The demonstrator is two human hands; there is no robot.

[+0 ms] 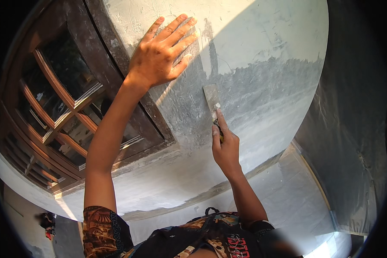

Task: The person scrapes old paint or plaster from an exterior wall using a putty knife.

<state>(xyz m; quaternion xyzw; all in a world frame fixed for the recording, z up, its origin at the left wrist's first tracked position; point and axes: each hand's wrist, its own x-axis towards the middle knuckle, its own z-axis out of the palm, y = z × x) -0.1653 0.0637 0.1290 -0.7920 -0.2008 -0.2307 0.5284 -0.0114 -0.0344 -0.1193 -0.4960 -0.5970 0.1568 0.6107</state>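
Observation:
My left hand rests on the plastered wall, palm towards it and fingers spread, with nothing held. It is just right of the window frame. Lower and to the right, my right hand grips a putty knife by its handle, index finger stretched along it towards the blade. White filler sticks to the blade near the handle. The blade lies over a grey patch of the wall, its tip pointing up; whether its edge touches the surface I cannot tell. Paler, rough plaster covers the wall above.
A brown wooden window with glass panes fills the left side. Dark sheeting hangs at the right. Below the wall is a pale tiled floor. Sunlight crosses the upper wall. A dark, unclear shape is at lower left.

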